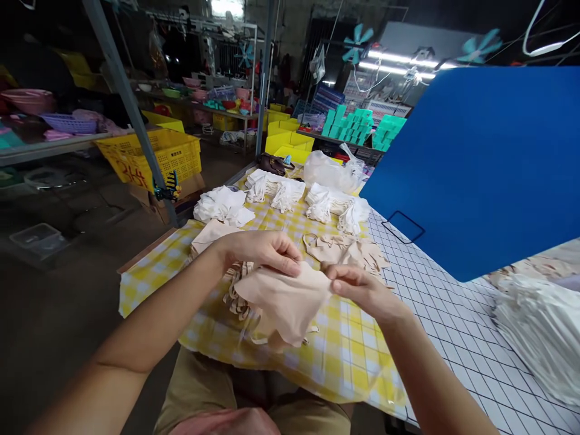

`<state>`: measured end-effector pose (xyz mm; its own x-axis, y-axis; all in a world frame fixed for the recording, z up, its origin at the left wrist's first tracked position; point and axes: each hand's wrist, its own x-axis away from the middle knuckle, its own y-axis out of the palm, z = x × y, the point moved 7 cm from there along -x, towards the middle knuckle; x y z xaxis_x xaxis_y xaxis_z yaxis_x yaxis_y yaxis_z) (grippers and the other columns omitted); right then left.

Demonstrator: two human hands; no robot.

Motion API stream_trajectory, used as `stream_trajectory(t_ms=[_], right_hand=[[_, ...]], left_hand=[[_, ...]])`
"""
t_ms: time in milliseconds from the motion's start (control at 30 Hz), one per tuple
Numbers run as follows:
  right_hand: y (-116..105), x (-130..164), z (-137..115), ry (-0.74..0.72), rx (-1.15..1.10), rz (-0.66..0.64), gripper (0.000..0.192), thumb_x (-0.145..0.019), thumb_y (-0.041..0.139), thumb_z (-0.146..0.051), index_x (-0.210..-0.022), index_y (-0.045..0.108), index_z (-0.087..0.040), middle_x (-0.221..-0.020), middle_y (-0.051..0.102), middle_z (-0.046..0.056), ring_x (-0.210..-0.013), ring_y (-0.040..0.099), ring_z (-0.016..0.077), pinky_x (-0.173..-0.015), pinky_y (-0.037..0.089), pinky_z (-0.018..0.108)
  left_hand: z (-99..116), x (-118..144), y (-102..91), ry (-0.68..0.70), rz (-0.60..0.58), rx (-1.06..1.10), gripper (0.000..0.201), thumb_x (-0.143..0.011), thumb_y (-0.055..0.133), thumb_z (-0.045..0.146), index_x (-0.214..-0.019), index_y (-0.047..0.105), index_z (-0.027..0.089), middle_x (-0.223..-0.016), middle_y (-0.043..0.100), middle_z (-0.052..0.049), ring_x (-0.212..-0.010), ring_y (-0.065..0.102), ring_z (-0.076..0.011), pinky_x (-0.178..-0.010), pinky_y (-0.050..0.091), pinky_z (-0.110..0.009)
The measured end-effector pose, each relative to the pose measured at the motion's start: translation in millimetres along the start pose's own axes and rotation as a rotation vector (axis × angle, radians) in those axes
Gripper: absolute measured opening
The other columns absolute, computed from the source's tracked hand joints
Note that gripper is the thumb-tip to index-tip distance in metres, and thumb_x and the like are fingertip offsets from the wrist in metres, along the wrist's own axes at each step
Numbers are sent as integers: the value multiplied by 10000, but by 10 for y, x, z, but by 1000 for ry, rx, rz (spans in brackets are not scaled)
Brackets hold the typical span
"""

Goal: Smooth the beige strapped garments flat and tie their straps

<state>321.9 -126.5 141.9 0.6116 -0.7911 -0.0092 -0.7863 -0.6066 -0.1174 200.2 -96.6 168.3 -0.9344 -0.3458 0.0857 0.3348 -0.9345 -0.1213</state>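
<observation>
Above the near part of the table, just in front of the lap, a beige cloth (287, 302) hangs between two hands. The left hand (272, 249) pinches its upper edge between thumb and fingers, and the right hand (362, 290) nips its right corner; held apart like this, the two grips seem to keep the fabric spread and its top edge clear, while the lower part drapes freely. Partly behind and below it lies a strappy beige bundle (235, 296), close by perhaps for easy reach. More beige pieces (357, 251) lie loosely beyond the right hand. Farther out, two white stacks (281, 188) (338, 204) sit side by side, their layers aligned, probably to keep them orderly, beside a looser white heap (222, 205). A yellow checked cover (362, 350) lies under all these, likely protecting the fabric. To the right, a large blue board (489, 163) stands over the grid-lined surface (435, 302).
</observation>
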Motion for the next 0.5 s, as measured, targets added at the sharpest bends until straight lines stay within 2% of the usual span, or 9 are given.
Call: stream_trajectory(t_ms=[100, 200, 267, 400, 500], right_hand=[[-183, 156, -86, -27, -75, 165, 286, -789, 609, -436, -671, 544, -184, -735, 478, 11, -672, 468, 121, -589, 411, 242], [-343, 332, -9, 83, -120, 298, 304, -763, 621, -474, -705, 524, -192, -588, 399, -31, -497, 371, 87, -431, 319, 206], [-438, 450, 33, 141, -93, 346, 321, -755, 626, -478, -693, 501, -189, -560, 370, -44, -451, 322, 70, -384, 255, 192], [-562, 638, -19, 192, 143, 270, 342, -797, 578, -465, -630, 476, -185, -548, 376, -35, -454, 338, 75, -388, 240, 200], [-645, 749, -90, 225, 417, 197, 348, -788, 578, -490, -632, 534, -181, -565, 428, -12, -477, 373, 88, -403, 249, 214]], left_hand=[[-208, 91, -103, -37, 18, -52, 247, -733, 651, 340, -647, 680, 110, -522, 522, 7, -459, 400, -67, -427, 268, -180], [-405, 116, -190, -58, 24, -78, 261, -728, 647, 374, -691, 705, 122, -550, 558, -5, -485, 437, -87, -449, 297, -191], [-482, 110, -265, -54, 53, -92, 251, -694, 676, 372, -661, 701, 124, -543, 554, -3, -484, 437, -92, -458, 304, -197], [-472, 86, -435, -13, 171, -231, 273, -689, 674, 350, -559, 650, 111, -473, 467, 22, -441, 374, -70, -446, 266, -194], [-344, 59, -497, 44, 263, -462, 262, -732, 623, 336, -601, 659, 112, -519, 508, 19, -510, 434, -82, -502, 296, -181]])
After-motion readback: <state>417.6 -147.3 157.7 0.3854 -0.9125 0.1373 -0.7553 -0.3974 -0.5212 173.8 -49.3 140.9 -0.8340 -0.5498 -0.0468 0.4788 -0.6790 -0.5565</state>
